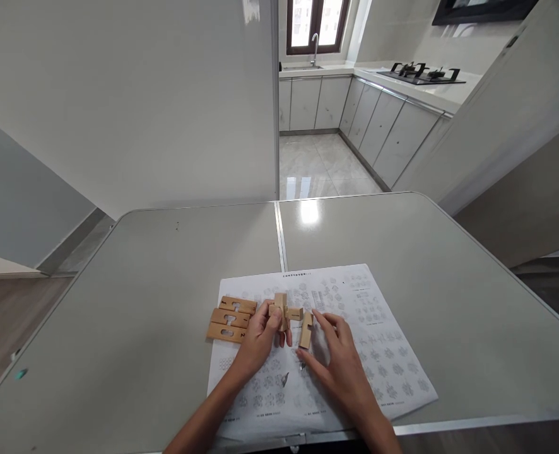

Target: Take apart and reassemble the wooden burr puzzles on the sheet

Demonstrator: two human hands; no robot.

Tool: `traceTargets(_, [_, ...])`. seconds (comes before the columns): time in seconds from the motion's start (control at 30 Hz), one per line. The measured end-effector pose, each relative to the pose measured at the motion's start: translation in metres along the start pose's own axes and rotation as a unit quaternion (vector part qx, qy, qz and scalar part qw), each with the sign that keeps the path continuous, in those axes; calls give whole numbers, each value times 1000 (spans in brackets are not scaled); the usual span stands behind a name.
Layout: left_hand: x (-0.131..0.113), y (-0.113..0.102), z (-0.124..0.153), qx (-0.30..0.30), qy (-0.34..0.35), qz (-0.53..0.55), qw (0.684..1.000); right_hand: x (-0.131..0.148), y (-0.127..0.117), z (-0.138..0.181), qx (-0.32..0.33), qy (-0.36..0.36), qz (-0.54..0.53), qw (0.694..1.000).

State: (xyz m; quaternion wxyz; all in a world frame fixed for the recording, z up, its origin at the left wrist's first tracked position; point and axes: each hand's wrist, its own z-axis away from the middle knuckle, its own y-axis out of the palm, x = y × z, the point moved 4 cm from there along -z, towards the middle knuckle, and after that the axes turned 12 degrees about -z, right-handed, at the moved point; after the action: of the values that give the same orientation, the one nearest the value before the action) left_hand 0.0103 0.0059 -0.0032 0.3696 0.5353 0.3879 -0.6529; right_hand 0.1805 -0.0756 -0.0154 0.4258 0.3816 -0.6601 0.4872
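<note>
Between the fingers of my left hand [260, 337] is a light wooden puzzle assembly [281, 309], a cross of interlocked blocks with one bar sticking out to the right. My right hand [339, 353] has its thumb and forefinger at the two ends of a notched wooden block [306, 331], tilted close beside that assembly. Left of my left hand, several flat wooden pieces [228, 320] with cut-out slots and numbers lie side by side, partly on the sheet. Under both hands spreads a printed paper sheet [383, 340] covered in small puzzle diagrams.
Small shiny metal pieces [285, 379] lie on the sheet near my wrists. The grey table [132, 328] has a metal seam across its middle. A small green bit [21, 374] sits at its left edge. Beyond stand a white partition [189, 113] and kitchen cabinets [374, 116].
</note>
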Motion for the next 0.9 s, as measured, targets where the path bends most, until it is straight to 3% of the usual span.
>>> traceTargets(0.17, [3,0,1,-9,-16,-16,1000,2,0,-6,-1,6,-2,1000])
traceTargets(0.33, [5,-1,2,-4,-23,-54,998,2,-10,-6,-15,56,-113,992])
traceTargets(0.47, [2,1,3,20,-14,-58,998,-2,-15,-6,-8,148,-278,949])
traceTargets(0.57, [-1,2,4,32,-17,-67,997,2,-16,-8,-1,178,-362,915])
traceTargets(0.9, [1,2,3,34,-12,-67,997,5,-13,-10,22,184,-391,901])
